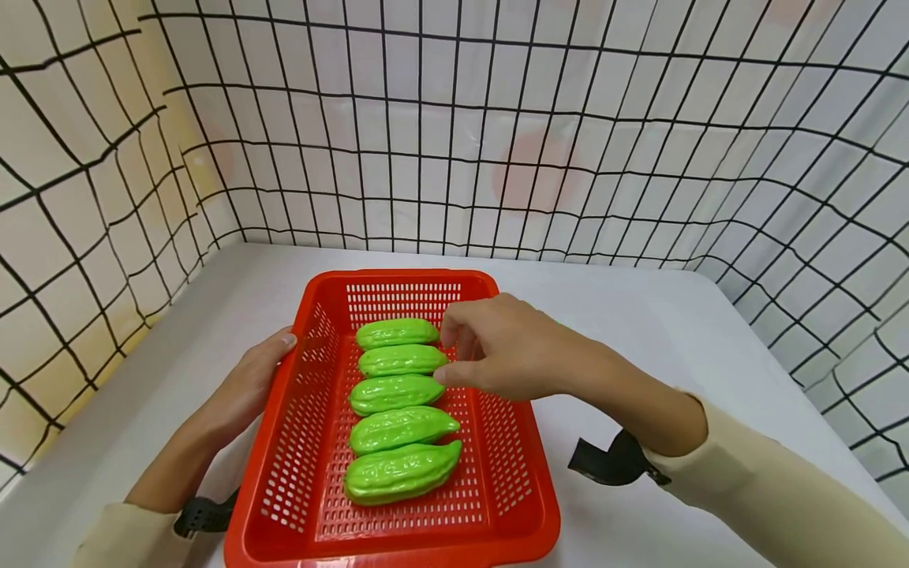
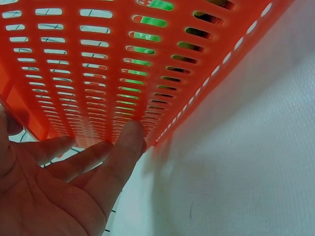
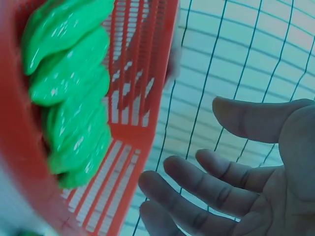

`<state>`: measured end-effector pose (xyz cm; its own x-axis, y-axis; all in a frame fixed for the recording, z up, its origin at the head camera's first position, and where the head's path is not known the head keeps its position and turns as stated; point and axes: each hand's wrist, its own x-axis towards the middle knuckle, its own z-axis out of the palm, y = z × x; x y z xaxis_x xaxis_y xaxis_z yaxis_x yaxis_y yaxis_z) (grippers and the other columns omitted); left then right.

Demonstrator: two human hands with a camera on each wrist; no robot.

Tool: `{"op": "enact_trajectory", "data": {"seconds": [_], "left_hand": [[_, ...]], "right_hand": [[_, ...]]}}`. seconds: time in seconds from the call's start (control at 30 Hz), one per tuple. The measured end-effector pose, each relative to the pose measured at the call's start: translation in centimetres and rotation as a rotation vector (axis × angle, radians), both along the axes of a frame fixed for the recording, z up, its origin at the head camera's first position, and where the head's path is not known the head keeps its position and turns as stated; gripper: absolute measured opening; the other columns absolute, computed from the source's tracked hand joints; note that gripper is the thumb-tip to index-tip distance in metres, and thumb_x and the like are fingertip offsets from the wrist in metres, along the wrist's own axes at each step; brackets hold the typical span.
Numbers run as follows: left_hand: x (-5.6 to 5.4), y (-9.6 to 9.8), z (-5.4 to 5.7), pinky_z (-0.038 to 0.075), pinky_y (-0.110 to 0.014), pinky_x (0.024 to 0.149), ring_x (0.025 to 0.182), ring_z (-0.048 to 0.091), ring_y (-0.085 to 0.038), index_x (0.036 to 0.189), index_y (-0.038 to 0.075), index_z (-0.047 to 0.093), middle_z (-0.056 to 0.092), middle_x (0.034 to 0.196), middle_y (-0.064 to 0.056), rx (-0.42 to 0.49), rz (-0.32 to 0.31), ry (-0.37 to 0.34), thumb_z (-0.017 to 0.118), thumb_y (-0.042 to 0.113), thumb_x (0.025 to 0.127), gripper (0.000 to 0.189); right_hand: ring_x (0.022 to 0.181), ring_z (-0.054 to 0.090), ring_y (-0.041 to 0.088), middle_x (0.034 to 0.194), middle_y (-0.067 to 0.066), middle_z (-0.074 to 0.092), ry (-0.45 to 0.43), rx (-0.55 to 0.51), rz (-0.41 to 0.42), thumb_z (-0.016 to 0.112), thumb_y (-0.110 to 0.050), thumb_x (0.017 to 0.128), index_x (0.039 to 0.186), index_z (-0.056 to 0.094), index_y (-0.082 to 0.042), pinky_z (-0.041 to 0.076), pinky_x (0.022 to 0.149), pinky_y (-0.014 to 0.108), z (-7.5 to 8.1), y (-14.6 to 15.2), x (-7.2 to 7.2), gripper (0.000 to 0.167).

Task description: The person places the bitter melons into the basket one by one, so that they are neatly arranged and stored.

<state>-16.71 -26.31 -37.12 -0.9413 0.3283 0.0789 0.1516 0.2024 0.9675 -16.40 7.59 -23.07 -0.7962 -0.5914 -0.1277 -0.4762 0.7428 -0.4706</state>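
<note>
Several shiny green bitter melons (image 1: 402,475) with ridged skins lie in a column inside a red slotted plastic basket (image 1: 521,481). My left hand (image 1: 245,383) is at the basket's left side, its thumb on the rim. In the left wrist view, the fingers (image 2: 123,152) reach fairly straight against the outer wall. Over the basket's right side hovers my right hand (image 1: 521,347), thumb and fingers apart and bent a little. The right wrist view shows nothing in that hand's grasp; the melons (image 3: 74,98) are beyond its fingertips.
A white table (image 1: 639,315) carries the basket. Black grid netting (image 1: 454,134) in front of white sheeting stands along the back and both sides. Black straps (image 1: 611,461) are at both wrists, by the beige sleeves.
</note>
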Motion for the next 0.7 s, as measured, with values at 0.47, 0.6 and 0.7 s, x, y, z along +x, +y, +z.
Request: {"op": "enact_trajectory", "data": {"seconds": [0.47,0.6,0.7], "left_hand": [[0.1,0.1,-0.1,0.062,-0.05,0.07,0.088,0.075,-0.035,0.151,0.006,0.03,0.058,0.123,-0.031,-0.014,0.023,-0.008,0.03,0.042,0.111,0.054],[0.0,0.1,-0.1,0.062,-0.05,0.07,0.089,0.075,-0.035,0.151,0.007,0.03,0.057,0.124,-0.031,-0.015,0.025,-0.011,0.031,0.042,0.111,0.054],[0.0,0.1,-0.1,0.062,-0.05,0.07,0.088,0.075,-0.035,0.151,0.006,0.031,0.057,0.123,-0.031,-0.014,0.022,-0.007,0.03,0.042,0.111,0.054]], "right_hand": [[0.09,0.064,0.022,0.098,0.003,0.068,0.116,-0.105,-0.201,0.072,-0.028,0.093,0.108,0.064,-0.011,0.056,0.071,0.036,-2.5,5.0,-4.1,0.024],[0.099,0.063,0.025,0.101,0.006,0.068,0.148,-0.141,-0.249,0.069,-0.027,0.095,0.109,0.065,-0.009,0.055,0.079,0.041,-2.9,6.4,-4.9,0.024],[0.105,0.062,0.028,0.106,0.008,0.068,0.146,-0.155,-0.285,0.068,-0.027,0.096,0.111,0.065,-0.007,0.055,0.081,0.044,-3.3,7.3,-5.6,0.025]]}}
